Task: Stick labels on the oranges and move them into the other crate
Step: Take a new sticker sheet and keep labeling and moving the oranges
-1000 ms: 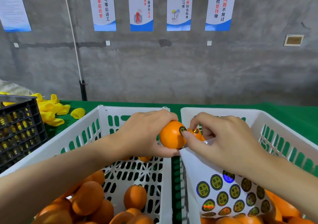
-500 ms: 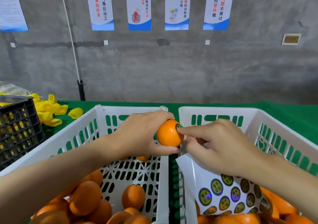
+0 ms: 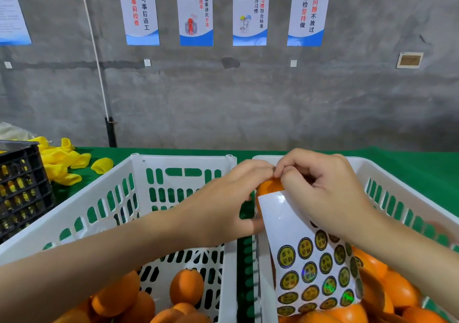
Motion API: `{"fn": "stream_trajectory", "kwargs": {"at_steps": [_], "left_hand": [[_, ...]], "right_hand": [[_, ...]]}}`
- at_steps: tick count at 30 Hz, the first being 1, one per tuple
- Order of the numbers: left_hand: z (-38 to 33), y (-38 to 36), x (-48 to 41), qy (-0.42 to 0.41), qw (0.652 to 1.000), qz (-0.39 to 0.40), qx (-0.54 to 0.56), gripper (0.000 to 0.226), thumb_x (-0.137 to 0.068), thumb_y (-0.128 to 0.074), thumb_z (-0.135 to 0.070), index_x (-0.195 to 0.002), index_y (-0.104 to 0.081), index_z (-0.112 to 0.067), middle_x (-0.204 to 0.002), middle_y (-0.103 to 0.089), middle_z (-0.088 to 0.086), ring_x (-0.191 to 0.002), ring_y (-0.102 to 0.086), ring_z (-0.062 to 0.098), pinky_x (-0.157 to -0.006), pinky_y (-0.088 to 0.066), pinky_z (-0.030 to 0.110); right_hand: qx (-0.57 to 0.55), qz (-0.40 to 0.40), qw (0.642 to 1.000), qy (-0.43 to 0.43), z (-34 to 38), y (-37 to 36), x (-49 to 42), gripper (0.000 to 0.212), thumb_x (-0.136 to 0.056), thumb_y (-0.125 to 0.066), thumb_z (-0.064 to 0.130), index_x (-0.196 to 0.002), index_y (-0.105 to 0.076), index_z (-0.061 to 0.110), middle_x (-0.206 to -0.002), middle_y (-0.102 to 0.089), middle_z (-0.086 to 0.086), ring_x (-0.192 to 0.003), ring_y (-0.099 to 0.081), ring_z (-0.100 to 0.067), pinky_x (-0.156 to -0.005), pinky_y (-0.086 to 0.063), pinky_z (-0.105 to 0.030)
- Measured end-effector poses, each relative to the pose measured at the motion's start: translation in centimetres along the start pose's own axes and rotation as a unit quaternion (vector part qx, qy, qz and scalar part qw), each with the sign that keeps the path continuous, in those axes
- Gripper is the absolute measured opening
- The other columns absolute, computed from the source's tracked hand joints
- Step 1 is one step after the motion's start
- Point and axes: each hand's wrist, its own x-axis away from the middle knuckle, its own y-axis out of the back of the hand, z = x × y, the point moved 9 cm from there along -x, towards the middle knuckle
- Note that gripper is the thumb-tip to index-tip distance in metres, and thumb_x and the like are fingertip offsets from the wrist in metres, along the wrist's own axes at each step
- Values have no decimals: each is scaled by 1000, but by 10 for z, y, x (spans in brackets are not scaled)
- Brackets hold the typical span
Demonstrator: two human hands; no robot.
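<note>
We record: left hand (image 3: 223, 206) grips orange (image 3: 269, 187); right hand (image 3: 323, 193) holds label sheet (image 3: 298, 245); oranges (image 3: 186, 286) in left crate (image 3: 181, 160) pending; right crate (image 3: 407, 194) part-filled.

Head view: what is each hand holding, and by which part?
The left hand grips the orange, fingers over its top, thumb underneath. The right hand holds the label sheet by its upper part; exact grip hidden.

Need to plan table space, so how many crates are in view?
3. The left white crate sits centre-left, the right white crate close beside it, and a black crate at the far left edge, partly cut off. More may sit outside the picture.
</note>
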Motion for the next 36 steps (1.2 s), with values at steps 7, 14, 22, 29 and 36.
{"fn": "stream_trajectory", "kwargs": {"at_steps": [7, 14, 22, 29, 36], "left_hand": [[12, 10, 4, 96, 994, -26, 51, 31, -102, -49, -26, -127, -56, -43, -111, -64, -24, -98, -59, -6, -76, -49, 10], [12, -7, 2, 177, 926, 8, 332, 46, -97, -49, 3, -119, -62, -35, -115, -72, -16, -106, -67, -3, -81, -54, 13], [-12, -9, 9, 94, 985, -2, 144, 7, -99, -52, -42, -105, -56, -41, -85, -59, -28, -76, -56, -4, -60, -43, 11], [-39, -17, 12, 8, 997, 47, 64, 22, -97, -53, -14, -76, -53, -19, -59, -53, -9, -53, -44, 10, -50, -30, 15], [5, -30, 9, 235, 917, 101, 306, 35, -102, -49, -23, -78, -69, -8, -67, -73, -5, -72, -66, 10, -66, -49, 12]], "right_hand": [[45, 2, 995, -89, -26, -3, -2, 20, -86, -50, 27, -81, -69, 32, -44, -49, 17, -46, -44, -7, -52, -31, -27], [78, -31, 990, -115, -36, 8, -4, 20, -86, -50, 29, -87, -68, 36, -48, -54, 20, -48, -49, -6, -55, -47, -29], [99, -54, 988, -106, -35, 16, -6, 21, -88, -51, 27, -92, -71, 33, -50, -53, 25, -48, -51, -2, -51, -37, -23], [107, -50, 986, -120, -40, 15, -5, 18, -89, -54, 25, -89, -70, 34, -50, -54, 24, -46, -49, -4, -50, -35, -23], [118, -63, 982, -135, -48, 21, -7, 20, -88, -54, 22, -90, -72, 30, -48, -53, 27, -46, -49, 0, -50, -34, -22]]}}
